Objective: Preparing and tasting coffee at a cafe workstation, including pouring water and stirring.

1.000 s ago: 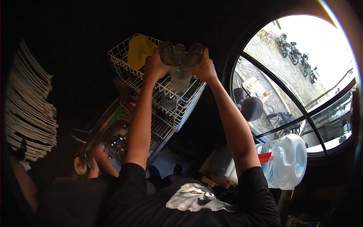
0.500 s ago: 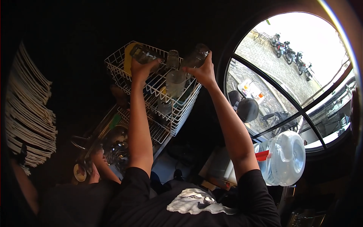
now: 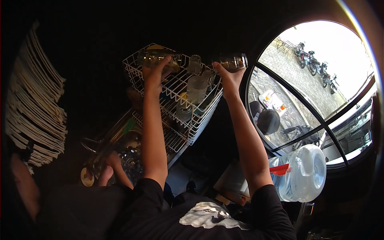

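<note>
My left hand (image 3: 154, 78) is closed around a clear drinking glass (image 3: 153, 57), held on its side over the far left part of a white wire dish rack (image 3: 199, 133). At the rack's far right corner, my right hand (image 3: 231, 78) grips another clear glass (image 3: 237, 61), also tipped sideways with one end toward the window. Between my hands, a small glass (image 3: 195, 63) stands in the rack. Nearer is a larger ribbed glass (image 3: 197, 89), and lower down sits another glass (image 3: 183, 113). A yellow item (image 3: 155, 47) shows partly behind the left-hand glass.
Left of the rack, another person's hands (image 3: 113, 161) are at a sink (image 3: 130, 140) with shiny items in it. A large clear water bottle (image 3: 306, 174) lies beside my right arm, under a round window (image 3: 304, 108). A stack of pale, layered material (image 3: 38, 108) is at far left.
The right-hand glass has turned from slanting over the rack to lying level, farther right. The left-hand glass is now more level too. The whole view has shifted, moving the scene rightward.
</note>
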A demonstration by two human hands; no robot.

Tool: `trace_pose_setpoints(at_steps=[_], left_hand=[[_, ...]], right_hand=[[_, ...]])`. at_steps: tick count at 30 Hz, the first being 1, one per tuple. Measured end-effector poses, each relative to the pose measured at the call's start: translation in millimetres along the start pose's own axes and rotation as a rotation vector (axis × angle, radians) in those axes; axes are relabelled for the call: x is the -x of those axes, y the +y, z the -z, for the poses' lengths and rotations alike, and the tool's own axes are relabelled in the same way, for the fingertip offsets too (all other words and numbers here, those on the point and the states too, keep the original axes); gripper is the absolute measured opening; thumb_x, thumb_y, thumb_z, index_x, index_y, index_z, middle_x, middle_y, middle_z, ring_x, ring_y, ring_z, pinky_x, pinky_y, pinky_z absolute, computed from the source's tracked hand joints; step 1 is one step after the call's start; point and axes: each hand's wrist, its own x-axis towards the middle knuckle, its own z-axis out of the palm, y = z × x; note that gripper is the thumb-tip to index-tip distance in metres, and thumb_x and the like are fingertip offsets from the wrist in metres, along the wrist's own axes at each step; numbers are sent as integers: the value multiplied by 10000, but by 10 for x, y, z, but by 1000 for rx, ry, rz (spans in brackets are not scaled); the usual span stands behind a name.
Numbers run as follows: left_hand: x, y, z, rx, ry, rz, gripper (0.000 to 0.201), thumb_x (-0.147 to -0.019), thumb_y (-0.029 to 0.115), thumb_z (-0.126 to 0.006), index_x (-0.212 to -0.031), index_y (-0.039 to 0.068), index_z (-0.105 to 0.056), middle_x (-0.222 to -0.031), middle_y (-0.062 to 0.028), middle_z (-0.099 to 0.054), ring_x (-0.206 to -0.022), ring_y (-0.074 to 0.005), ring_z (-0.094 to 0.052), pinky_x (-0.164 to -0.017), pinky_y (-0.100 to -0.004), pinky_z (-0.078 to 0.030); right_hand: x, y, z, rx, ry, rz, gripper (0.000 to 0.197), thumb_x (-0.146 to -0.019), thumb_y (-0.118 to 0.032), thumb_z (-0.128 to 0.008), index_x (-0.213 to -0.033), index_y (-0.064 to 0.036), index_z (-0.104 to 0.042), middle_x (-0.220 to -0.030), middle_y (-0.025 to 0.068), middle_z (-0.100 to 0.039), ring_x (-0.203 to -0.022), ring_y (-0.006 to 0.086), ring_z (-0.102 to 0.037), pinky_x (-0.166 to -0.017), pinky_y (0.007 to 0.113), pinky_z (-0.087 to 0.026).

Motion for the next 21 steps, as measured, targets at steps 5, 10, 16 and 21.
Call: trace_pose_setpoints(at_steps=[5,10,16,21], left_hand=[[151,131,-101,62,-101,-1,400,-785,115,-778,-1120,96,-561,-1028,-47,-646,-938,-174,-658,-763,-341,-607],[355,207,-201,172,-169,-29,299,-805,113,-759,-1053,76,-596,-988,-55,-670,-857,-179,-685,-754,-344,-613],[878,246,-406,231,-321,64,338,-868,216,-698,-1072,-49,-651,-994,-175,-703,-900,-241,-704,-849,-357,-590],[1520,111,-559,307,-415,203,430,-874,286,-680,-1113,-69,-635,-1006,-183,-701,-948,-267,-695,-908,-379,-557]], right_hand=[[22,-82,71,-205,18,-89,686,-707,-31,-833,-1184,-55,-340,-1014,88,-575,-885,166,-619,-763,290,-539],[230,-282,202,-508,-46,-135,326,-862,-88,-703,-1112,-39,-499,-990,128,-643,-898,285,-674,-835,460,-567],[811,-449,656,-828,7,-257,448,-926,-179,-638,-1269,-1,-412,-1201,251,-546,-1184,423,-519,-1009,539,-461],[1620,-658,1127,-1062,148,-420,576,-907,-237,-669,-1330,2,-359,-1273,270,-491,-1251,443,-463,-1069,563,-405]])
